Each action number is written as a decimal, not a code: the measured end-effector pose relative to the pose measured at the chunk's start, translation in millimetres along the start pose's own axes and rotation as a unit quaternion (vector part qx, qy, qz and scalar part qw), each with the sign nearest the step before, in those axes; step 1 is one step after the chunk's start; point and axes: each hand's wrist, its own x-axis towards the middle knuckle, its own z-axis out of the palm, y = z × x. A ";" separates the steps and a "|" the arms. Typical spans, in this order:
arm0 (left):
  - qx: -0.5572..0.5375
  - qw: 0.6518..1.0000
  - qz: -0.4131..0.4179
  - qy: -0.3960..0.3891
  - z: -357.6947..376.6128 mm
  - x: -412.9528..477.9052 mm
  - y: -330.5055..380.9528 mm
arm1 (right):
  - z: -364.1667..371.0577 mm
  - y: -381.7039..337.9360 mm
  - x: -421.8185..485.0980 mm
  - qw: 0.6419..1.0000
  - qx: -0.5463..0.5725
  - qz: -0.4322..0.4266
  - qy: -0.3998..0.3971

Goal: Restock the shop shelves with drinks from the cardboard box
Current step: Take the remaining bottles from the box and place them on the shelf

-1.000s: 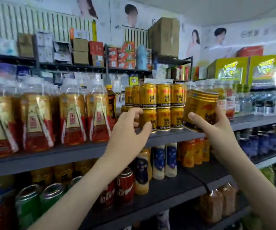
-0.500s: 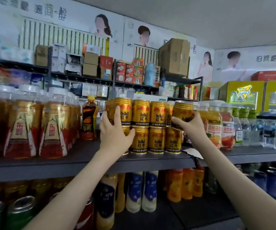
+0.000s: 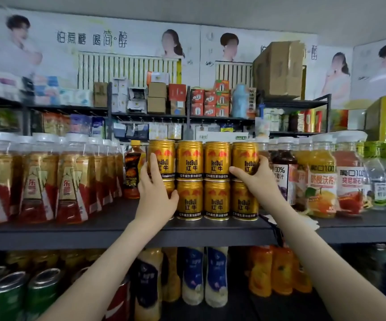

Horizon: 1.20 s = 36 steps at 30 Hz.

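**Grey shelf** (image 3: pixel 118 232), middle tier. At centre stand the gold cans (image 3: pixel 216 179): eight showing, stacked in two layers of four with labels facing out. The lower layer stands on the shelf board near its front edge.

**Right hand** (image 3: pixel 257 181): clamped on the top right can (image 3: pixel 243 156). The thumb lies across the lower front of the label and the fingers (image 3: pixel 263 161) curl round the can's right side. The can sits upright on the one below it, level with its row and close against its left neighbour.

**Left hand** (image 3: pixel 156 195): spread, holding nothing. Its straight fingers lie up against the left face of the top left can (image 3: pixel 164 156). The thumb reaches across the bottom left can (image 3: pixel 170 184), most of which the palm hides.

**Left of the stack:** one dark bottle with a yellow cap (image 3: pixel 132 172), then a long block of clear bottles with red and gold labels (image 3: pixel 36 184) and white caps.

**Right of the stack:** a dark juice bottle (image 3: pixel 282 179) just beside the right hand, then orange juice bottles (image 3: pixel 322 181).

**Tier below:** green cans (image 3: pixel 9 295) at far left, pale bottles with blue labels (image 3: pixel 216 269) in the middle, orange bottles (image 3: pixel 280 269) to the right.

**Rear rack above:** small cartons and packets — and a large brown carton (image 3: pixel 277 68) on its top right end.
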 end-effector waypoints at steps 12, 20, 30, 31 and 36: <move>0.012 0.998 0.052 0.013 -17.7 -28.4 -1.5 | 62.3 -30.4 -88.8 0.939 -0.144 -0.299 0.093; 0.082 0.991 0.105 0.032 -121.1 -109.4 -80.0 | 170.4 -76.8 -202.4 0.957 0.012 -0.254 -0.136; 0.179 0.971 -0.155 -0.036 -334.7 -299.8 -291.2 | 421.7 -152.0 -431.1 0.875 0.035 -0.232 -0.423; 0.187 0.961 -0.197 -0.043 -352.8 -318.2 -306.5 | 443.2 -159.6 -456.9 0.861 0.036 -0.230 -0.453; 0.199 0.900 -0.379 -0.086 -436.6 -410.1 -378.7 | 534.1 -184.7 -557.8 0.785 0.029 -0.221 -0.577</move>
